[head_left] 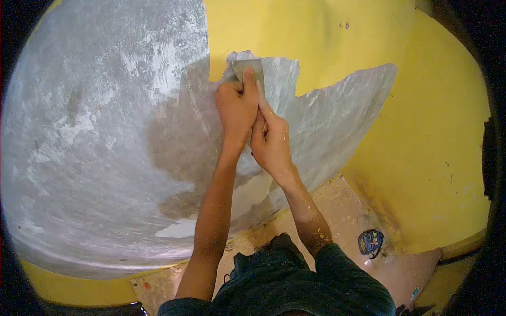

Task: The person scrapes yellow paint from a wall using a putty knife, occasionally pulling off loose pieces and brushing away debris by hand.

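My left hand (235, 108) and my right hand (274, 139) are both closed around one scraper (247, 64), left above right. A left digit lies along its flat metal blade, and the handle is hidden in my grip. The blade's wide edge meets the wall at a ragged border. Yellow paint (253, 26) lies above that border, and a bare grey patch (105, 131) spreads to the left and below. Small pale flakes stick to my right forearm.
Below the wall is a light board floor (337, 205) with scattered debris. A dark blue and yellow object (370, 243) lies on it at the right. Yellow paint (427, 131) covers the wall's right side. Shadows of my arms fall across the grey area.
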Available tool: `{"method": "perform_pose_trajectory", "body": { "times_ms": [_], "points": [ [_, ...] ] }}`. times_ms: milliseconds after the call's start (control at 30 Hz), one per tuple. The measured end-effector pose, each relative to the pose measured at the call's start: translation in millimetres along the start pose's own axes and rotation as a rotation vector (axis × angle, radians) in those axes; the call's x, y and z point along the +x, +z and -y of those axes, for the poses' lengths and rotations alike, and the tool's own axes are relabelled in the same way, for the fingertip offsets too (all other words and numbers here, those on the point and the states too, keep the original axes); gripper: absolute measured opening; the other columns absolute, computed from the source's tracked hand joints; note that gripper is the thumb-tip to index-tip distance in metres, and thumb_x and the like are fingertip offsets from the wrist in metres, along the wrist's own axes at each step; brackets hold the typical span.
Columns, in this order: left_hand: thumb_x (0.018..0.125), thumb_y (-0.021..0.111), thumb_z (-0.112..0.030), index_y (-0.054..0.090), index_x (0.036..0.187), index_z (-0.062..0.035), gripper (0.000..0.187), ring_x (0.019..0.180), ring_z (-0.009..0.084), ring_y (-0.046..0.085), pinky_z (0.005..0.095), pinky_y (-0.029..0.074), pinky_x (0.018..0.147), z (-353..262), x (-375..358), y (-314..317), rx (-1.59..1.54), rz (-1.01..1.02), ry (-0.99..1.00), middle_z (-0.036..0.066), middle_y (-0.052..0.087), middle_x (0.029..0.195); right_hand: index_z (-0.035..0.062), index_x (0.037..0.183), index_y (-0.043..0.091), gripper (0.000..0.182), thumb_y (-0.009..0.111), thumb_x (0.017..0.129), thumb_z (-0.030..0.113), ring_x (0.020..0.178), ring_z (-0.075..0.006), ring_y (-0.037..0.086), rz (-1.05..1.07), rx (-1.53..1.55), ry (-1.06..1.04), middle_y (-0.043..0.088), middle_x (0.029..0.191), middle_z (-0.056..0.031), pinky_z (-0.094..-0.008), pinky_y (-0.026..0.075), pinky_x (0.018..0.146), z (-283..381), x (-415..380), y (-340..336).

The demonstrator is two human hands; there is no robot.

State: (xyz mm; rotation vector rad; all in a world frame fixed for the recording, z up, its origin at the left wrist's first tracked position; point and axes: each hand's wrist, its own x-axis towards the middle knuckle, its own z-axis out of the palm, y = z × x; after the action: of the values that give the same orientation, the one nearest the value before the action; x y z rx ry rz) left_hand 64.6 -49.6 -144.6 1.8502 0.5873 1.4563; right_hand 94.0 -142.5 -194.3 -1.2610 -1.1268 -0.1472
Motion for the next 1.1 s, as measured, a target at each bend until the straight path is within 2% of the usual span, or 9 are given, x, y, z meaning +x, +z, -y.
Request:
{"method": "perform_pose_trajectory", "body": {
  "times_ms": [267, 367, 467, 567, 633, 700, 767, 833, 1100],
  "points": [
    [0.099, 0.058, -0.039, 0.062, 0.067, 0.0062, 0.056, 0.047, 0.0293, 0.053, 0.0455, 0.039, 0.05, 13, -47, -12, 0.097, 0.112, 0.036, 0.021, 0.056, 0.055, 0.0015, 0.151, 0.043, 0.052, 0.043, 0.098, -0.001, 0.059, -0.0117, 0.043, -0.053, -0.057, 0.03, 0.052, 0.066, -0.0127, -0.0289, 0.038, 0.055, -11, -38, -2],
    [0.099, 0.06, -0.036, 0.064, 0.076, 0.0055, 0.047, 0.051, 0.0241, 0.054, 0.0431, 0.04, 0.052, 10, -54, -36, 0.14, 0.208, 0.024, 0.02, 0.059, 0.059, 0.0055, 0.152, 0.043, 0.055, 0.043, 0.097, -0.003, 0.058, -0.0107, 0.041, -0.046, -0.049, 0.027, 0.046, 0.063, -0.0094, -0.0277, 0.036, 0.054, -4, -29, -2],
    [0.097, 0.065, -0.029, 0.064, 0.072, 0.0026, 0.04, 0.05, 0.014, 0.046, 0.0365, 0.036, 0.049, -17, -40, -77, 0.207, 0.03, 0.144, 0.013, 0.054, 0.054, 0.0077, 0.152, 0.044, 0.063, 0.049, 0.091, -0.006, 0.055, -0.0264, 0.051, 0.012, -0.144, 0.001, 0.052, 0.068, -0.0214, -0.036, 0.044, 0.056, 0, -19, -3],
    [0.094, 0.071, -0.029, 0.055, 0.062, -0.0043, 0.044, 0.051, 0.0074, 0.037, 0.03, 0.03, 0.047, -36, 9, -127, 0.339, -0.271, 0.417, 0.001, 0.043, 0.051, 0.008, 0.151, 0.045, 0.065, 0.05, 0.088, -0.008, 0.054, -0.0259, 0.05, 0.057, -0.104, 0.009, 0.05, 0.066, -0.0204, -0.036, 0.044, 0.056, 6, -19, 1],
    [0.093, 0.073, -0.028, 0.059, 0.064, -0.0054, 0.039, 0.052, 0.0086, 0.038, 0.0283, 0.033, 0.049, -57, 47, -149, 0.332, -0.453, 0.616, 0.001, 0.045, 0.053, 0.0106, 0.15, 0.048, 0.059, 0.045, 0.094, -0.006, 0.054, -0.0097, 0.034, -0.005, -0.125, -0.036, 0.034, 0.061, -0.0086, -0.0269, 0.032, 0.051, 4, -19, 6],
    [0.093, 0.071, -0.031, 0.065, 0.075, -0.0062, 0.032, 0.067, 0.0228, 0.062, 0.0391, 0.047, 0.063, -75, 91, -165, 0.549, -0.615, 0.976, 0.009, 0.068, 0.074, 0.0104, 0.149, 0.049, 0.059, 0.046, 0.093, -0.007, 0.054, -0.0108, 0.035, -0.026, -0.155, -0.071, 0.035, 0.061, -0.0102, -0.0274, 0.033, 0.051, 12, 1, 6],
    [0.093, 0.071, -0.043, 0.072, 0.103, -0.006, 0.038, 0.098, 0.023, 0.066, 0.0409, 0.043, 0.099, -86, 147, -188, 0.951, -0.719, 1.233, 0.009, 0.073, 0.102, 0.0102, 0.149, 0.049, 0.059, 0.046, 0.092, -0.007, 0.053, -0.0118, 0.036, -0.056, -0.183, -0.101, 0.035, 0.061, -0.0118, -0.0279, 0.034, 0.051, 20, 6, 7],
    [0.093, 0.054, -0.046, 0.049, 0.146, -0.0123, 0.063, 0.151, 0.0361, 0.023, 0.0537, 0.01, 0.125, -126, 125, -166, 0.989, -0.512, 0.783, 0.018, 0.036, 0.159, 0.01, 0.148, 0.05, 0.06, 0.047, 0.091, -0.008, 0.052, -0.0153, 0.038, -0.035, -0.185, -0.12, 0.037, 0.061, -0.0151, -0.0302, 0.037, 0.052, 25, -1, 6],
    [0.091, 0.06, -0.043, 0.048, 0.148, -0.0148, 0.065, 0.152, 0.036, 0.022, 0.0509, 0.011, 0.125, -115, 158, -162, 1.146, -0.591, 1.115, 0.017, 0.034, 0.16, 0.0095, 0.149, 0.049, 0.061, 0.048, 0.09, -0.009, 0.053, -0.0177, 0.042, -0.002, -0.287, -0.07, 0.041, 0.062, -0.0172, -0.0306, 0.039, 0.054, 26, -11, 6]
  ]
}}
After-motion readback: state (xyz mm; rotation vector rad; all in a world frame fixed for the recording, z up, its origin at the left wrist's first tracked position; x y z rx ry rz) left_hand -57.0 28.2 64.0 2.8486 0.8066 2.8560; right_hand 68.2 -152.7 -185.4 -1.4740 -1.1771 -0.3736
